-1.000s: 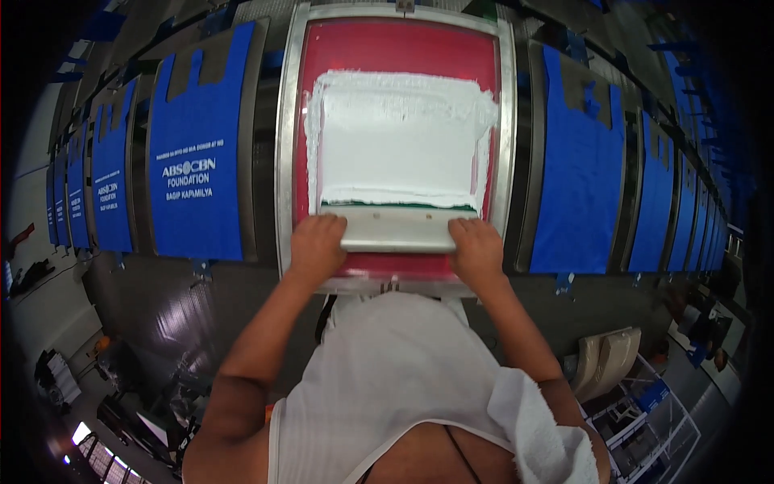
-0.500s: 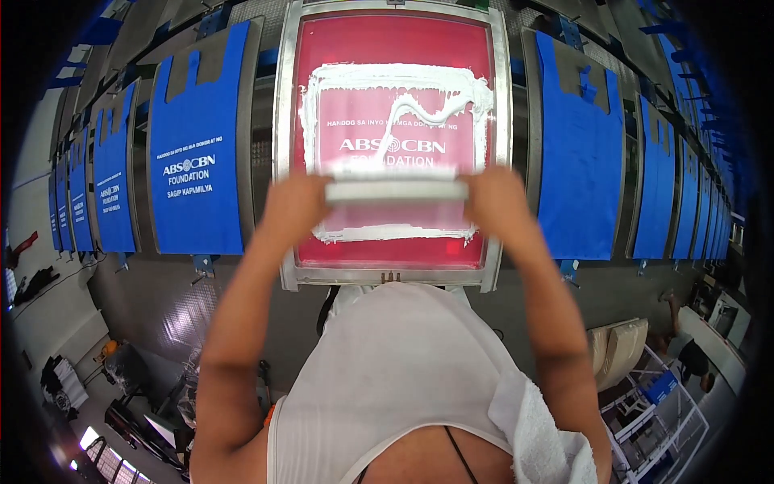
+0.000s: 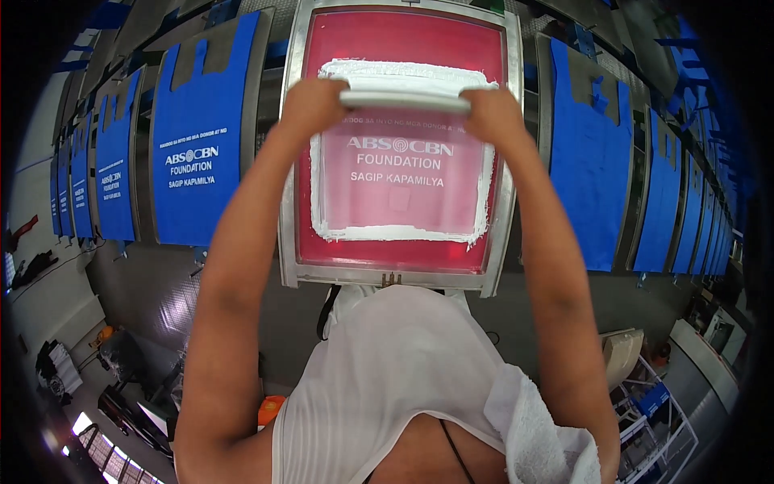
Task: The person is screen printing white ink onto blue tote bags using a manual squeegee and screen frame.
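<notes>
**A squeegee [image 3: 403,98] gripped at both ends**

The person's left hand [image 3: 316,105] and right hand [image 3: 493,117] each have their fingers curled closed around one end of the pale bar. It lies directly between the fingers, its long axis running left to right, neither hand clearly nearer. Closer to the body than the fingers stretches the pink screen mesh [image 3: 379,216], edged by white ink [image 3: 387,233], inside a metal frame [image 3: 289,202]. Outward of the fingers, a blue bag [image 3: 197,214] lies left, another blue one [image 3: 584,185] right.
</notes>
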`<action>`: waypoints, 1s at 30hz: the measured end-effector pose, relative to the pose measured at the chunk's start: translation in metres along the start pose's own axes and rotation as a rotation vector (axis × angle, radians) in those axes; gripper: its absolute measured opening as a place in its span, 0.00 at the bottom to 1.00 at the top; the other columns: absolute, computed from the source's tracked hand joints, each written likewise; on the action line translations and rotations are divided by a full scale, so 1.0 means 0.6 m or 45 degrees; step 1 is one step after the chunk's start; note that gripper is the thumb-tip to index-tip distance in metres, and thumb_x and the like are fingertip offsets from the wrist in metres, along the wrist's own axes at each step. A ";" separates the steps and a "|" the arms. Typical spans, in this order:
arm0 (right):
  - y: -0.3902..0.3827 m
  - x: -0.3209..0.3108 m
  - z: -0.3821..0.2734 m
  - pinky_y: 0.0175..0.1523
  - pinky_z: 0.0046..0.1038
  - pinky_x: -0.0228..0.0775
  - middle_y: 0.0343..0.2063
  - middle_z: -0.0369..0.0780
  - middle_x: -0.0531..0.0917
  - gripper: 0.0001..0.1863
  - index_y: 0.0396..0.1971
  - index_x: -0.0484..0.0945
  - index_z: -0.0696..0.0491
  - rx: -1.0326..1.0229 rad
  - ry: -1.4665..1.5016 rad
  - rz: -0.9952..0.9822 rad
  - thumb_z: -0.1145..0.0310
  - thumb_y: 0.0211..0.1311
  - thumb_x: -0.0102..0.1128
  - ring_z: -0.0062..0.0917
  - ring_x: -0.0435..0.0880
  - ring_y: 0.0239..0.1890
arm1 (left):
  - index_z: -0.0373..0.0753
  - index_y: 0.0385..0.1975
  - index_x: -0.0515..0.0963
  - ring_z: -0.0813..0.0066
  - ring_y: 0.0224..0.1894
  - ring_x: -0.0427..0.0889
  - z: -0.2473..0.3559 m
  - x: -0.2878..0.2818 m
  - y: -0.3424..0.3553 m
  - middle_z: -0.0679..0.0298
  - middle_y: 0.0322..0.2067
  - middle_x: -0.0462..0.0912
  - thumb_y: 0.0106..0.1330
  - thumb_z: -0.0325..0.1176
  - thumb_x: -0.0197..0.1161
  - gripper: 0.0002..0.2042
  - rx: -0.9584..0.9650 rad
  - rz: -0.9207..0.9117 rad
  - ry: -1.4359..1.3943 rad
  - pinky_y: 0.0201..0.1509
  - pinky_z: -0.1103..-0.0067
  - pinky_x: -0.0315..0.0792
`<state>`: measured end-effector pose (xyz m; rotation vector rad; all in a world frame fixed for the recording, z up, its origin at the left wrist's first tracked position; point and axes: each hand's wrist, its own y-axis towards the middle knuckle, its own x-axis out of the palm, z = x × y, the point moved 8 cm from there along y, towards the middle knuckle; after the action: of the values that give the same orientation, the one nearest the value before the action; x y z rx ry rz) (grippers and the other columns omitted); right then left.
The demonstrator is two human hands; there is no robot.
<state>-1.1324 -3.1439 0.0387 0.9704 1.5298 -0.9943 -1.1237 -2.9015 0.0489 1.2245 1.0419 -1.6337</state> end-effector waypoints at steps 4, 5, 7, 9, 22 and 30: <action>0.002 -0.038 -0.008 0.38 0.37 0.75 0.26 0.44 0.83 0.21 0.40 0.81 0.48 0.015 -0.012 -0.067 0.72 0.39 0.56 0.38 0.83 0.33 | 0.47 0.38 0.81 0.58 0.33 0.82 0.006 -0.033 0.002 0.57 0.29 0.83 0.50 0.47 0.67 0.17 0.017 -0.023 0.023 0.39 0.67 0.76; -0.028 -0.041 -0.017 0.39 0.37 0.75 0.25 0.45 0.83 0.22 0.40 0.81 0.47 0.018 0.049 -0.139 0.72 0.39 0.56 0.38 0.83 0.32 | 0.47 0.39 0.81 0.59 0.33 0.82 0.013 -0.030 -0.033 0.57 0.29 0.83 0.50 0.47 0.67 0.18 -0.001 -0.039 0.025 0.39 0.67 0.76; -0.149 -0.041 -0.060 0.46 0.39 0.73 0.25 0.46 0.82 0.23 0.41 0.81 0.47 -0.025 0.012 -0.149 0.71 0.38 0.58 0.38 0.82 0.35 | 0.48 0.40 0.80 0.58 0.34 0.82 0.026 0.003 -0.152 0.57 0.30 0.82 0.50 0.44 0.68 0.18 -0.082 -0.191 0.032 0.38 0.65 0.75; -0.268 0.000 -0.105 0.61 0.41 0.60 0.30 0.44 0.82 0.23 0.40 0.80 0.49 -0.005 0.073 -0.453 0.75 0.36 0.59 0.39 0.80 0.39 | 0.44 0.36 0.81 0.56 0.34 0.80 0.065 0.031 -0.285 0.55 0.27 0.81 0.46 0.32 0.68 0.15 -0.005 -0.204 -0.112 0.38 0.64 0.74; -0.035 0.009 -0.020 0.64 0.44 0.55 0.28 0.43 0.83 0.22 0.40 0.80 0.46 0.056 -0.059 -0.065 0.73 0.38 0.60 0.35 0.82 0.36 | 0.47 0.32 0.81 0.58 0.32 0.82 0.006 0.010 -0.031 0.57 0.25 0.81 0.46 0.38 0.67 0.12 -0.001 0.023 -0.008 0.36 0.66 0.76; 0.061 -0.091 0.020 0.48 0.35 0.74 0.37 0.46 0.83 0.26 0.44 0.81 0.50 0.010 0.064 -0.187 0.71 0.37 0.55 0.38 0.82 0.42 | 0.41 0.38 0.79 0.58 0.39 0.81 0.001 -0.086 0.029 0.56 0.33 0.82 0.48 0.45 0.69 0.20 0.006 0.125 -0.047 0.42 0.67 0.74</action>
<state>-1.0862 -3.1476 0.0867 0.9047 1.6587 -1.0864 -1.0981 -2.9005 0.0969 1.2249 0.9410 -1.5780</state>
